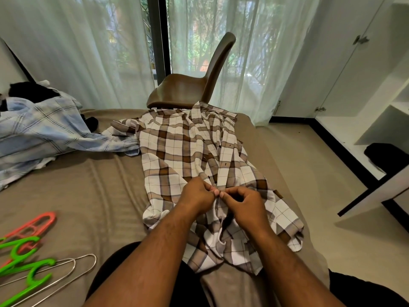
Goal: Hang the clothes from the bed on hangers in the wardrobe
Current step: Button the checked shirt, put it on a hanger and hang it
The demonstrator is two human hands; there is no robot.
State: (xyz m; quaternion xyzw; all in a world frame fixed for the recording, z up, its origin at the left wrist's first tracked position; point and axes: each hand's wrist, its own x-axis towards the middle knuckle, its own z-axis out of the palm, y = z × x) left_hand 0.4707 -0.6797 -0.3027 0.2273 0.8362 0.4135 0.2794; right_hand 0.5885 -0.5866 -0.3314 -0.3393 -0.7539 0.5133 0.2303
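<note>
Shirt [194, 151] laid flat on bed [93, 189] | placket pinched by left hand [197, 194] and right hand [245, 201] | hangers [28, 258] at left

One view only, from a wide-angle camera on the person's head. It looks forward and steeply down along both forearms onto the bed [93, 178], close enough that the arms fill the lower frame. Straight lines bow toward the edges. Ahead, beyond the bed's far end, it faces a chair [190, 85] and curtains [73, 45]; the wardrobe [358, 69] lies at the right edge.
</note>
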